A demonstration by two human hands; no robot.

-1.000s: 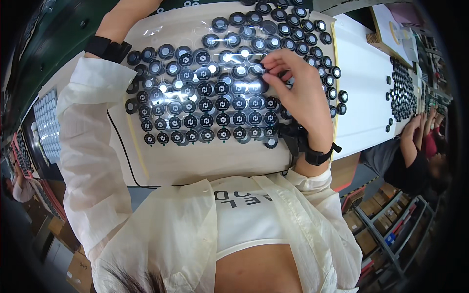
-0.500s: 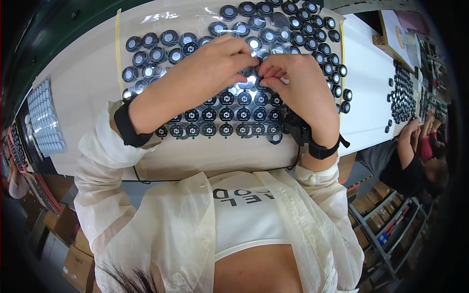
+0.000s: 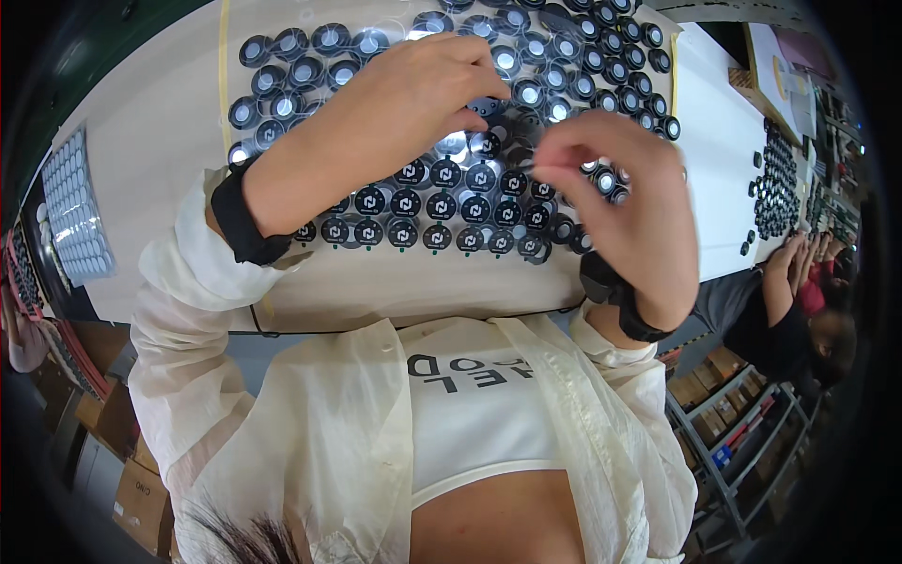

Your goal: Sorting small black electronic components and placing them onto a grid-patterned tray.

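Note:
Several round black discs (image 3: 427, 202) with shiny centres lie in rows on the pale table (image 3: 150, 122). My left hand (image 3: 413, 103) reaches across them from the left. Its fingertips grip one black disc (image 3: 486, 109) in the middle of the rows. My right hand (image 3: 620, 197) hovers just to the right, slightly blurred. Its thumb and forefinger are pinched together above the discs, and I see nothing between them. Both wrists wear black bands below cream sleeves.
A tray of white oval pieces (image 3: 75, 207) lies at the table's left end. More black discs (image 3: 775, 179) sit on the white surface at right, where another person (image 3: 780, 291) works. Metal shelving with boxes (image 3: 723, 423) stands lower right, and cardboard boxes (image 3: 141, 489) lower left.
My left hand came in from the far edge onto the discs and met the right hand over one disc. The right hand has now pulled away to the right, pinched.

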